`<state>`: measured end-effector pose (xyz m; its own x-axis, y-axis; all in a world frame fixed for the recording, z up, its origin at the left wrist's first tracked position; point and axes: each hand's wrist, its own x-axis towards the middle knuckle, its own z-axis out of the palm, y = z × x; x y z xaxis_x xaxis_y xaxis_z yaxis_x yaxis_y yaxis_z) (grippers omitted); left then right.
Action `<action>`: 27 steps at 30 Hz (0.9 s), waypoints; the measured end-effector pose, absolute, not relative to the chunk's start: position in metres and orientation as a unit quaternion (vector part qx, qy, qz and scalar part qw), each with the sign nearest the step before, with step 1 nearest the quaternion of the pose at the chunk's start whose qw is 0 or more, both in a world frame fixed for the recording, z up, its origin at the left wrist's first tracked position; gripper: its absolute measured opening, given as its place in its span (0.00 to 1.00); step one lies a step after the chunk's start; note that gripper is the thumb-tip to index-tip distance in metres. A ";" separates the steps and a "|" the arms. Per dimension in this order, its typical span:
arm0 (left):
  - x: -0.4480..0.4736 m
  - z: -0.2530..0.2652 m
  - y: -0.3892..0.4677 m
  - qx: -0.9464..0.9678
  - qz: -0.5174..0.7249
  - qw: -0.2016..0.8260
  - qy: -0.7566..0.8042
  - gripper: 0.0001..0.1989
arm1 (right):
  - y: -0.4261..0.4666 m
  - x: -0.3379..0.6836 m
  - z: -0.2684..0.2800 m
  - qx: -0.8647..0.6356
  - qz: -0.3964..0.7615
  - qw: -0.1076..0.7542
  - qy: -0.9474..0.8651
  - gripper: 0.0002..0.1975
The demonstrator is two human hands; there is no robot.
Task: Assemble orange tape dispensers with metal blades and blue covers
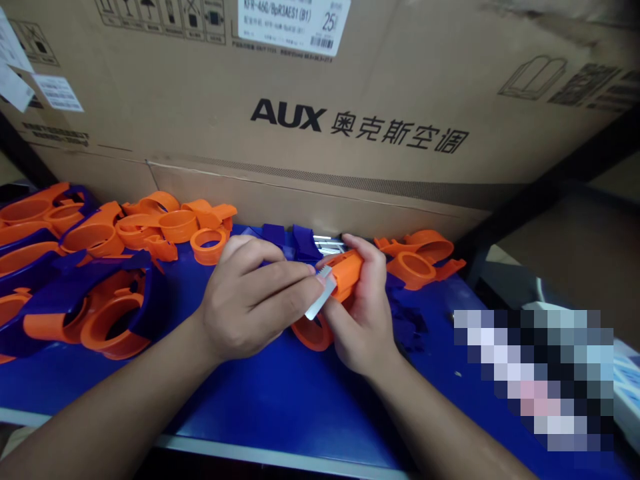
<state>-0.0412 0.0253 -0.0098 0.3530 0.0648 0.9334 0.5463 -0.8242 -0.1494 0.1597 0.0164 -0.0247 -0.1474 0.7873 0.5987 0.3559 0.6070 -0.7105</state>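
Note:
My left hand (pixel 250 300) pinches a small serrated metal blade (pixel 321 295) between thumb and fingers. The blade touches the end of an orange plastic tape dispenser part (pixel 347 273). My right hand (pixel 363 307) is wrapped round that part, its thumb near the blade. Below, an orange ring (pixel 314 333) shows between my hands, partly hidden by them; I cannot tell whether it belongs to the held part. Just behind lie dark blue plastic pieces (pixel 305 242) and several shiny metal strips (pixel 330 245).
Assembled orange and blue tape dispensers (pixel 85 307) are heaped at left, beside loose orange parts (pixel 177 225). More orange parts (pixel 415 263) and small dark blue pieces (pixel 407 320) lie at right. A large cardboard box (pixel 200 120) stands behind the blue tabletop (pixel 280 413).

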 end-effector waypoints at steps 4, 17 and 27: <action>-0.041 -0.011 0.026 -0.792 -0.538 0.226 -0.179 0.07 | 0.016 0.158 -0.028 -0.394 0.179 0.537 -0.724 0.33; -0.040 -0.014 0.027 -0.793 -0.538 0.235 -0.164 0.13 | 0.015 0.152 -0.031 -0.414 0.164 0.560 -0.699 0.31; -0.028 -0.023 0.020 -0.815 -0.523 0.191 -0.162 0.21 | 0.013 0.153 -0.030 -0.468 0.155 0.540 -0.682 0.32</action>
